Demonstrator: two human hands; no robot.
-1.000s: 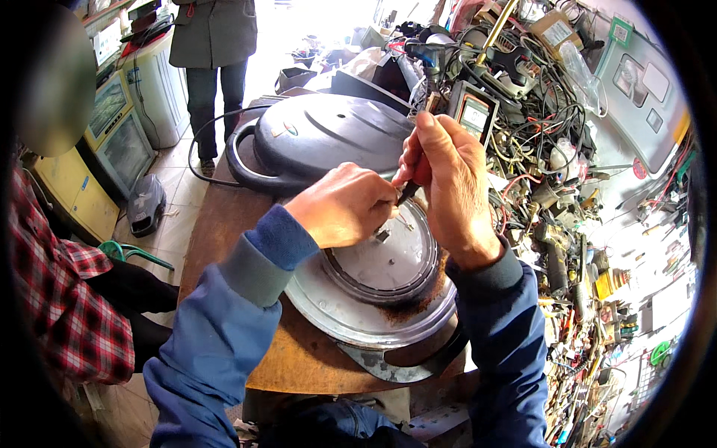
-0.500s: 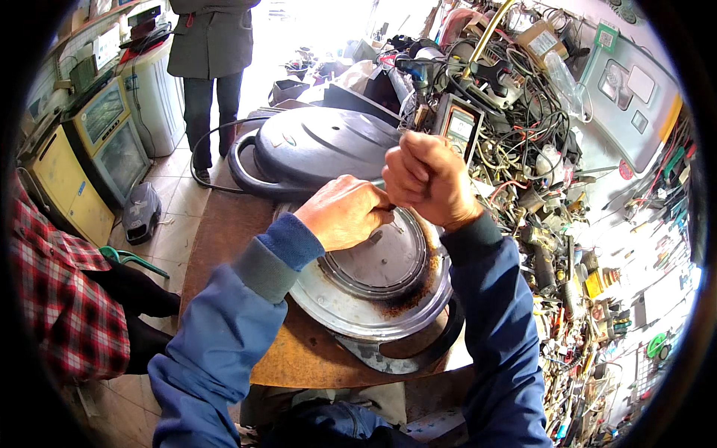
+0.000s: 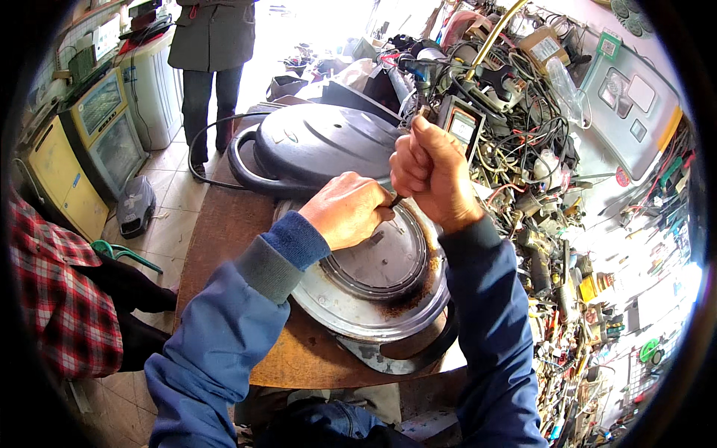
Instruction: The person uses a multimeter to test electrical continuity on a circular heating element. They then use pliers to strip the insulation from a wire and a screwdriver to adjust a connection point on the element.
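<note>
A round silver metal pan part [image 3: 326,299] with a raised central disc [image 3: 388,272] and brown rusty stains lies on the wooden table before me. A dark loop handle [image 3: 437,345] sticks out of its near side. My left hand [image 3: 347,210] is closed in a pinch over the far part of the disc. Just right of it, my right hand [image 3: 429,172] is curled into a fist with the thumb up. A small dark bit shows between the two hands, but what they hold is hidden. Behind them rests a black oval lid-like shell [image 3: 328,142] with a loop handle.
The brown wooden table [image 3: 216,261] ends close to my body. Cables, tools and parts [image 3: 515,127] are heaped along the right. A black cable [image 3: 196,153] loops off the left edge. One person [image 3: 211,45] stands at the back, another in a checked shirt [image 3: 63,299] at left.
My right fist has turned slightly, and its thumb points up more than before. The left hand keeps its pinch at almost the same spot. The whole view has shifted a little.
</note>
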